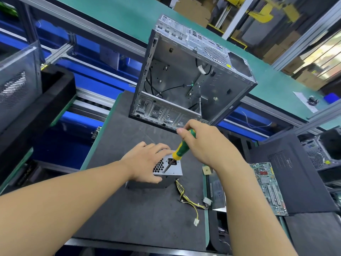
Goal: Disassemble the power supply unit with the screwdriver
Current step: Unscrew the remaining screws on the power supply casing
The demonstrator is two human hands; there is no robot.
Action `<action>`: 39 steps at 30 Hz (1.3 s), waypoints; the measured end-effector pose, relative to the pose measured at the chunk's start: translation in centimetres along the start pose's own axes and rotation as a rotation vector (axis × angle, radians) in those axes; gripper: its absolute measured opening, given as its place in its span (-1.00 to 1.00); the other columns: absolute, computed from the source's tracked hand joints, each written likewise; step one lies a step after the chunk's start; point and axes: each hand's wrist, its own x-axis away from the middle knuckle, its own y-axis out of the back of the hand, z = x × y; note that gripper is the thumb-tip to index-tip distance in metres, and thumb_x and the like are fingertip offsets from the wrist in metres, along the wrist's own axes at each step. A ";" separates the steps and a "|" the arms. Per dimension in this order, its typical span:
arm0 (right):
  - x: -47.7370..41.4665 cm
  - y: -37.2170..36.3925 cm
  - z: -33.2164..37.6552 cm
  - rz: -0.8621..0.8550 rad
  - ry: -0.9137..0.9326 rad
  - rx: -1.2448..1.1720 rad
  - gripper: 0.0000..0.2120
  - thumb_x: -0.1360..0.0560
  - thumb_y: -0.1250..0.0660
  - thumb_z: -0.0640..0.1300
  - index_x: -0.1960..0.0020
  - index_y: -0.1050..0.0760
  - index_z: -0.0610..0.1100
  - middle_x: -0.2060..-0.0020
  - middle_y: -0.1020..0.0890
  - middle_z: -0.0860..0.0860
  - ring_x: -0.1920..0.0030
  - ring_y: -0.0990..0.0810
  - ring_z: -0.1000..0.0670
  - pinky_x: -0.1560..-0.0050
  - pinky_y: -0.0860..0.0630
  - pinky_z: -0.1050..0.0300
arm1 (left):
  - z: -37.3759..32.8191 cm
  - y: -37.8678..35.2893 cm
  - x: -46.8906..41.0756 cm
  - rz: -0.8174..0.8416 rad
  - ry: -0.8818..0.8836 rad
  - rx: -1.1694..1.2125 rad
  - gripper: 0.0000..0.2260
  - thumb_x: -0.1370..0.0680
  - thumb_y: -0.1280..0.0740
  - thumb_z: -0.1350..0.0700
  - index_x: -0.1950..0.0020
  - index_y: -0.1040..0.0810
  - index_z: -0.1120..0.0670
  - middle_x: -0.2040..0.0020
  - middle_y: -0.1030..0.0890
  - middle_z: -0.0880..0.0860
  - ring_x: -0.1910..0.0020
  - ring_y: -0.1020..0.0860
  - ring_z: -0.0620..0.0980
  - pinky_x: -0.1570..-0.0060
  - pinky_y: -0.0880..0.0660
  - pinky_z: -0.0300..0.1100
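Both hands are busy: my left hand (145,161) clasps the power supply unit (173,171) from above, and my right hand (204,143) grips the green-and-yellow screwdriver (181,146), its tip on a screw in the unit's vented face. The unit sits on the black mat (129,209), with the open computer case (184,80) behind it.

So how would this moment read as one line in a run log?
stage: screw removal | left hand: holds power supply unit on dark mat | right hand: grips screwdriver, tip at casing screw
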 end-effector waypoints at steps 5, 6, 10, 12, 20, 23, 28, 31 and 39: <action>0.3 0.4 -0.2 0.121 0.050 -0.048 -0.81 -0.60 -0.18 -0.04 -0.18 -0.47 0.05 -0.07 -0.47 0.04 0.05 -0.47 0.02 0.17 -0.38 0.15 | 0.1 -0.2 0.0 0.005 0.012 -0.013 -0.24 -0.38 -0.23 -0.36 -0.51 -0.10 -0.16 -0.47 -0.18 -0.18 -0.25 -0.41 -0.08 -0.16 -0.31 -0.06; 0.4 0.6 0.0 0.166 0.056 -0.076 -0.77 -0.56 -0.21 -0.06 -0.21 -0.44 0.07 -0.12 -0.46 0.06 -0.02 -0.48 0.01 0.06 -0.43 0.11 | 0.2 -0.1 -0.1 0.005 0.010 -0.015 -0.26 -0.38 -0.22 -0.37 -0.49 -0.06 -0.19 -0.47 -0.17 -0.17 -0.25 -0.41 -0.08 -0.16 -0.31 -0.06; 0.9 0.6 0.5 0.230 0.036 -0.133 -0.71 -0.51 -0.26 0.04 -0.21 -0.34 0.09 0.09 -0.46 0.15 0.07 -0.47 -0.01 0.17 -0.43 0.07 | 0.3 0.0 -0.6 0.039 0.020 -0.050 -0.24 -0.37 -0.19 -0.39 -0.46 0.04 -0.20 -0.47 -0.19 -0.15 -0.25 -0.36 -0.06 -0.13 -0.29 -0.04; 1.0 0.5 0.5 0.156 -0.026 -0.035 -0.63 -0.56 -0.12 0.28 -0.14 -0.32 0.01 0.18 -0.46 0.13 0.13 -0.50 -0.03 0.21 -0.41 0.04 | 0.1 -0.1 -0.8 0.067 0.039 -0.077 -0.14 -0.35 -0.15 -0.42 -0.55 0.02 -0.10 -0.47 -0.23 -0.12 -0.29 -0.34 -0.05 -0.14 -0.27 -0.05; 0.5 0.9 0.4 0.200 0.072 -0.069 -0.89 -0.63 -0.15 -0.05 -0.12 -0.32 -0.05 0.23 -0.44 0.04 0.32 -0.42 0.04 0.36 -0.28 0.08 | -0.5 -0.8 -0.7 0.031 0.091 -0.125 -0.11 -0.38 -0.04 -0.52 -0.58 -0.01 -0.06 -0.43 -0.30 -0.12 -0.30 -0.36 -0.04 -0.20 -0.29 -0.01; 0.6 1.5 0.8 0.295 0.087 -0.120 -0.80 -0.54 -0.24 -0.08 -0.14 -0.32 -0.01 0.21 -0.39 0.07 0.32 -0.41 0.05 0.35 -0.27 0.11 | -0.5 -1.1 -0.6 -0.016 0.073 -0.157 -0.21 -0.37 -0.02 -0.52 -0.45 -0.11 -0.07 -0.32 -0.37 -0.09 -0.21 -0.40 -0.02 -0.09 -0.29 -0.05; 0.7 1.0 1.3 0.190 -0.020 0.008 -0.65 -0.61 -0.06 0.21 -0.05 -0.24 -0.09 0.22 -0.47 -0.03 0.22 -0.49 -0.09 0.25 -0.36 -0.01 | -0.5 -1.3 -0.5 -0.057 0.061 -0.167 -0.30 -0.37 -0.04 -0.51 -0.34 -0.02 -0.12 -0.26 -0.41 -0.09 -0.13 -0.44 0.00 0.01 -0.28 -0.06; 0.7 1.0 0.9 0.161 0.006 0.078 -0.68 -0.65 -0.04 0.17 -0.04 -0.23 -0.11 0.26 -0.46 -0.06 0.24 -0.47 -0.13 0.23 -0.39 -0.03 | -0.6 -1.2 -0.4 -0.037 0.073 -0.182 -0.25 -0.37 -0.03 -0.52 -0.42 -0.04 -0.11 -0.30 -0.39 -0.11 -0.16 -0.44 -0.03 -0.03 -0.31 -0.07; 1.6 1.5 0.6 0.320 0.146 -0.009 -0.74 -0.55 -0.25 0.02 -0.13 -0.25 -0.05 -0.08 -0.39 -0.06 0.14 -0.48 -0.09 0.13 -0.43 -0.02 | -0.5 -1.1 -0.8 0.009 0.114 -0.243 -0.24 -0.36 0.02 -0.52 -0.38 -0.37 -0.09 -0.26 -0.44 -0.11 -0.18 -0.42 -0.04 -0.09 -0.34 -0.08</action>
